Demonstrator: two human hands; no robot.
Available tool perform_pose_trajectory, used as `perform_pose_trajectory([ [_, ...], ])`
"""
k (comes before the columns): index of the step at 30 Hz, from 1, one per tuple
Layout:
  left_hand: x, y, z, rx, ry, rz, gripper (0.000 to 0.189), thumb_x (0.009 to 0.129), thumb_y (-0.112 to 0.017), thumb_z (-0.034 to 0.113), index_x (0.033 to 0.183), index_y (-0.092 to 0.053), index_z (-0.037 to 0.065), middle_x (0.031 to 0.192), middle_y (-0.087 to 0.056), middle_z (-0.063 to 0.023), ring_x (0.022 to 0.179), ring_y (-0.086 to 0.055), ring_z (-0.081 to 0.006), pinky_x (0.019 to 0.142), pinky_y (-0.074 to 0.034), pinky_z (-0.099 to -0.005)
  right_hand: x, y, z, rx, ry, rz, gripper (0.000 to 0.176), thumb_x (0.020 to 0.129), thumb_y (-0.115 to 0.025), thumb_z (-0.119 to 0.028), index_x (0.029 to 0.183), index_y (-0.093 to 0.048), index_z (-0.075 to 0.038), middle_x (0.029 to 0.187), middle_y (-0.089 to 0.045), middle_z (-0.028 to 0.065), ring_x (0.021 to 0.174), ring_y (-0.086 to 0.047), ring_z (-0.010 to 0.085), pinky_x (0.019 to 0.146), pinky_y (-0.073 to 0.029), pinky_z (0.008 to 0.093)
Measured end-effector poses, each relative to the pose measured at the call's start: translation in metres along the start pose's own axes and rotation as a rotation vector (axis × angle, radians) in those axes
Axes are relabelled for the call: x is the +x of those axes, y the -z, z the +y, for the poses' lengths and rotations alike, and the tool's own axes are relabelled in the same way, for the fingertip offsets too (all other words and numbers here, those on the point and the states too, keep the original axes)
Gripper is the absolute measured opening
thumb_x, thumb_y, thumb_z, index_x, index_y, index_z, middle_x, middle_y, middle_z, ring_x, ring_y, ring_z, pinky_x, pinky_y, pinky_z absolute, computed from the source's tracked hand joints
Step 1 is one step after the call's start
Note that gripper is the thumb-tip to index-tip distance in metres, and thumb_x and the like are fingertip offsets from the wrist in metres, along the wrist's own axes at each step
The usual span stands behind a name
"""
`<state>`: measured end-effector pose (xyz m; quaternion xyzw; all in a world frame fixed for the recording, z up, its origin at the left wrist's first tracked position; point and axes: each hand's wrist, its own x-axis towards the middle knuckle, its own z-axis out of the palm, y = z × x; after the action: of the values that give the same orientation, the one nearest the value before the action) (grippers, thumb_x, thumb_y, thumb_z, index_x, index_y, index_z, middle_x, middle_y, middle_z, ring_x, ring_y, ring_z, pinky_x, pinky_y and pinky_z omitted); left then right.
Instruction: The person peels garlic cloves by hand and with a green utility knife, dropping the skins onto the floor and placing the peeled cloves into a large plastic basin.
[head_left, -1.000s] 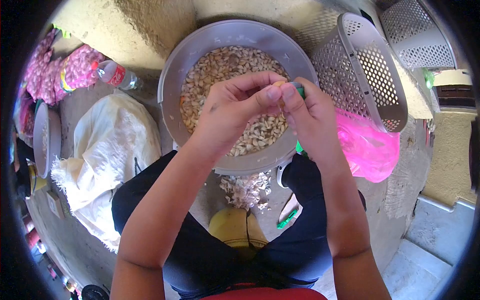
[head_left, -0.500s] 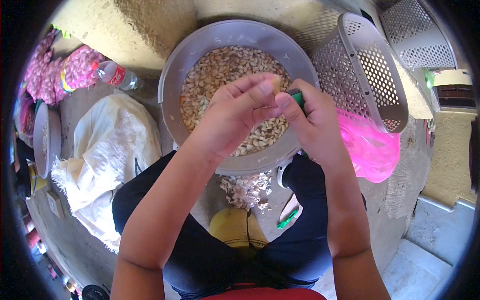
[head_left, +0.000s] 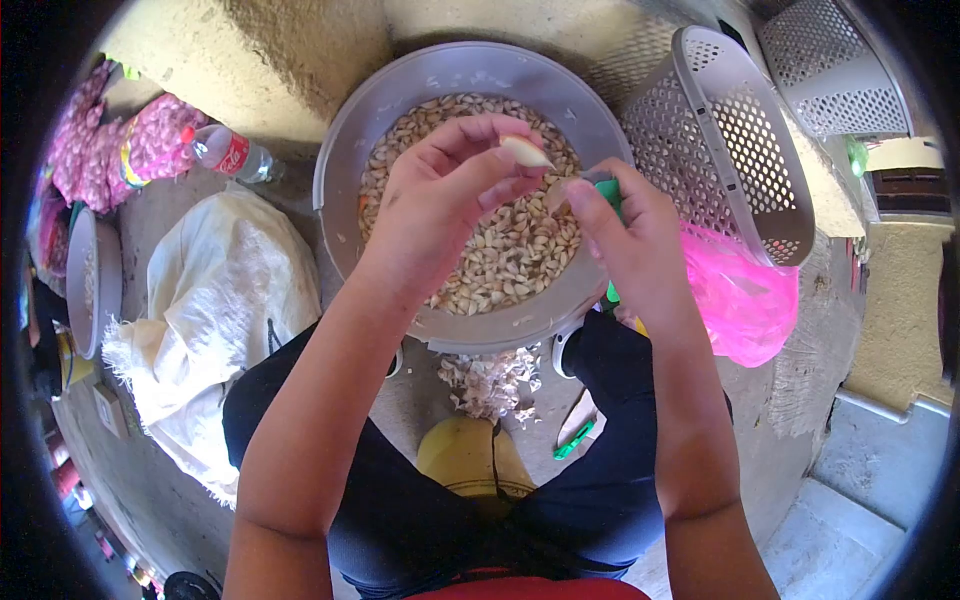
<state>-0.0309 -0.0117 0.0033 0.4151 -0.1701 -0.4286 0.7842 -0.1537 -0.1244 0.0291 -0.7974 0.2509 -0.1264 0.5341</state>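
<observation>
Above a big grey basin (head_left: pixel 470 325), my left hand (head_left: pixel 435 195) pinches a pale garlic clove (head_left: pixel 526 152) between thumb and fingers. My right hand (head_left: pixel 635 225) is closed around a green-handled knife (head_left: pixel 609 197), its thumb near a thin piece that could be blade or peel. A small gap separates the clove from the right thumb. Many garlic cloves (head_left: pixel 500 255) fill the basin below, seemingly in water.
Garlic peelings (head_left: pixel 492 383) and a green cutter (head_left: pixel 574 440) lie on the floor before me. A white sack (head_left: pixel 225 270) and a Coca-Cola bottle (head_left: pixel 235 153) stand left. At right are a perforated basket (head_left: pixel 675 130) and a pink plastic bag (head_left: pixel 745 300).
My hands have drawn apart; the left moved slightly up and left with the clove, now more plainly visible. The knife in my right hand has tilted, showing more green.
</observation>
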Motion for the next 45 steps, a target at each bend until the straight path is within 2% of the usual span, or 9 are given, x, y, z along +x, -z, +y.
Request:
perform_pose_trajectory([
  [8,0.002,0.002,0.002,0.069,0.013,0.102,0.021,0.081,-0.053,0.006,0.101,-0.052,-0.002,0.094,-0.058,-0.0097,0.087,-0.058,-0.0174,0.08,-0.047,-0.0277,-0.002,-0.003,0.0,0.046,-0.065,-0.195,0.03,0.081,-0.057,-0.032,0.082,-0.056,-0.002,0.062,-0.055,0.0065,0.056,-0.051,0.0133,0.053,-0.041,0.0295],
  [13,0.005,0.009,0.008,0.14,-0.028,0.125,0.022,0.082,-0.053,0.007,0.102,-0.052,-0.002,0.094,-0.058,-0.0095,0.087,-0.058,-0.0165,0.079,-0.046,-0.0274,-0.02,-0.027,0.005,-0.565,-0.017,-0.72,0.038,0.079,-0.052,-0.039,0.089,-0.058,-0.003,0.072,-0.059,0.0199,0.069,-0.058,0.0373,0.065,-0.046,0.0428],
  [18,0.004,0.006,0.01,0.191,-0.017,0.109,0.023,0.081,-0.055,0.007,0.102,-0.052,-0.002,0.093,-0.059,-0.0094,0.086,-0.057,-0.0155,0.079,-0.046,-0.0263,-0.067,-0.063,0.051,-0.812,-0.014,-1.249,0.031,0.073,-0.059,-0.025,0.096,-0.055,-0.005,0.073,-0.058,0.0188,0.074,-0.059,0.0323,0.067,-0.046,0.0421],
  [23,0.003,0.003,0.009,0.379,-0.032,0.064,0.024,0.076,-0.058,0.001,0.1,-0.053,-0.001,0.094,-0.059,-0.0087,0.086,-0.057,-0.0138,0.078,-0.046,-0.0244,-0.033,-0.042,0.038,-0.644,-0.163,-0.713,0.03,0.072,-0.061,-0.017,0.099,-0.054,-0.005,0.077,-0.06,0.0139,0.07,-0.06,0.0288,0.064,-0.047,0.0387],
  [25,0.003,0.002,0.006,0.431,-0.057,0.062,0.024,0.075,-0.059,0.0,0.098,-0.054,-0.001,0.091,-0.059,-0.0077,0.084,-0.057,-0.0121,0.075,-0.045,-0.0227,-0.014,-0.028,0.034,-0.378,-0.128,-0.257,0.028,0.075,-0.061,-0.017,0.101,-0.055,-0.007,0.072,-0.06,0.0074,0.058,-0.056,0.0161,0.052,-0.045,0.0304],
  [27,0.003,0.0,0.003,0.487,-0.078,0.085,0.022,0.074,-0.058,-0.001,0.095,-0.055,-0.001,0.086,-0.061,-0.0061,0.079,-0.057,-0.0094,0.069,-0.045,-0.0198,0.0,-0.008,0.015,-0.108,-0.178,-0.008,0.031,0.075,-0.061,-0.024,0.098,-0.058,-0.002,0.079,-0.061,0.0134,0.074,-0.06,0.0213,0.069,-0.046,0.0328],
  [30,0.001,0.0,-0.002,0.526,-0.078,0.063,0.02,0.074,-0.057,-0.002,0.094,-0.055,-0.002,0.085,-0.06,-0.0057,0.079,-0.057,-0.0091,0.068,-0.046,-0.019,0.002,-0.002,-0.001,0.251,-0.26,0.069,0.029,0.074,-0.064,-0.021,0.097,-0.059,-0.002,0.077,-0.062,0.0105,0.068,-0.057,0.0138,0.065,-0.046,0.0274],
  [33,-0.002,-0.005,-0.002,0.6,-0.08,0.03,0.022,0.076,-0.059,-0.002,0.097,-0.053,-0.001,0.091,-0.059,-0.0072,0.084,-0.057,-0.0121,0.074,-0.046,-0.0217,0.003,-0.014,0.012,0.073,-0.052,0.141,0.023,0.073,-0.065,-0.016,0.091,-0.061,-0.001,0.077,-0.062,0.0112,0.065,-0.057,0.0113,0.061,-0.046,0.0256],
  [45,-0.006,-0.004,-0.016,0.682,-0.231,0.074,0.015,0.074,-0.063,0.003,0.086,-0.058,-0.004,0.082,-0.061,-0.0066,0.076,-0.058,-0.01,0.066,-0.047,-0.0217,0.004,-0.022,0.019,-0.166,0.072,0.301,0.023,0.065,-0.066,-0.013,0.082,-0.06,0.002,0.067,-0.058,0.0169,0.061,-0.059,0.0284,0.058,-0.046,0.0316],
])
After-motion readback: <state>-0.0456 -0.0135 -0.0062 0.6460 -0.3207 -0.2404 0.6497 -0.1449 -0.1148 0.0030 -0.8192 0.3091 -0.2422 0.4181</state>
